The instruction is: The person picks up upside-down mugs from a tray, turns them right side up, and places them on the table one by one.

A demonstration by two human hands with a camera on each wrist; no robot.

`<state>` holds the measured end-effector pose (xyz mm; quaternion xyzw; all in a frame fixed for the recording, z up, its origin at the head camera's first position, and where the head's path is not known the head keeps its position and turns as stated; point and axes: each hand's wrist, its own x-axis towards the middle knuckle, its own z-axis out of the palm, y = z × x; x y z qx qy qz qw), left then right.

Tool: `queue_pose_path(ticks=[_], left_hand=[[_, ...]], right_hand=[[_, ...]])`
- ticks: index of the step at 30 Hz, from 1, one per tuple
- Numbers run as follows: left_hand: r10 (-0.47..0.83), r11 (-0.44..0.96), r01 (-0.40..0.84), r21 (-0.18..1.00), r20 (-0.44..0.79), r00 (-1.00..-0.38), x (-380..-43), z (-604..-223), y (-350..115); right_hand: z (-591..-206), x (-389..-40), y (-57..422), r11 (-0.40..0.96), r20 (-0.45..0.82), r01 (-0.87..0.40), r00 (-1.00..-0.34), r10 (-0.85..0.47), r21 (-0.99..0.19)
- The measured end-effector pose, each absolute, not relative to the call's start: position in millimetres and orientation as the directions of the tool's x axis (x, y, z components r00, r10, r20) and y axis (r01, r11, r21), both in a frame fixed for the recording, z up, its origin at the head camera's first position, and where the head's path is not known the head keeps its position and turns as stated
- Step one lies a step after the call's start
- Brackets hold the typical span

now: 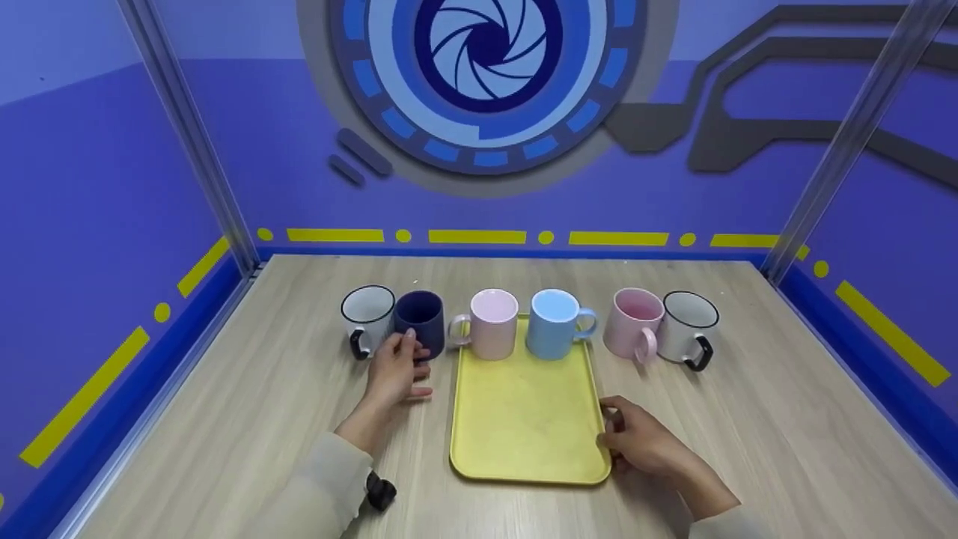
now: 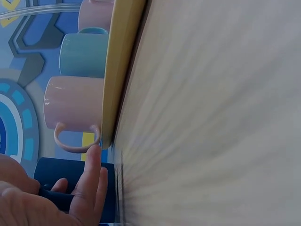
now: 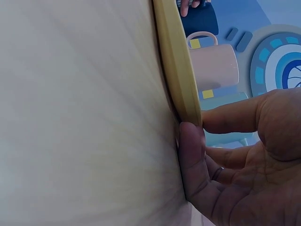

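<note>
My left hand (image 1: 394, 367) is at the navy mug (image 1: 420, 318), left of the yellow tray (image 1: 531, 419). In the left wrist view, thumb and fingers grip the navy mug's handle (image 2: 60, 200), and other fingers (image 2: 87, 186) stretch out toward the tray. My right hand (image 1: 644, 438) pinches the tray's right edge; the right wrist view shows one finger (image 3: 233, 115) over the rim and another digit against its outer side. A pale pink mug (image 1: 494, 329) and a light blue mug (image 1: 552, 326) stand upright on the tray's far end, their handles turned outward.
A white mug with black rim and handle (image 1: 367, 311) stands left of the navy one. Right of the tray, a pink mug (image 1: 629, 329) stands close by another black-rimmed white mug (image 1: 688, 318). Blue printed walls (image 1: 479, 217) enclose the wooden table (image 1: 224, 419) at back and sides.
</note>
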<state>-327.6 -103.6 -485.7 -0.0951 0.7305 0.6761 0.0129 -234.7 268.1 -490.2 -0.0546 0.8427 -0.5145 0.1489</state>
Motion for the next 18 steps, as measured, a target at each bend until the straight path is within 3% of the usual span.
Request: queue_pose_path(ticks=[8,18], left_hand=[[-0.16,0.185,-0.094,0.978,-0.064,-0.985,-315,-480,-107],[-0.247,0.359,0.068,0.931,0.165,-0.955,-293,-474,-113]], right_hand=[[-489,-235,268,0.476,-0.225,0.095,-0.948,-0.225,-0.874],[-488,-237,268,0.47,-0.256,0.135,-0.945,-0.204,-0.872]])
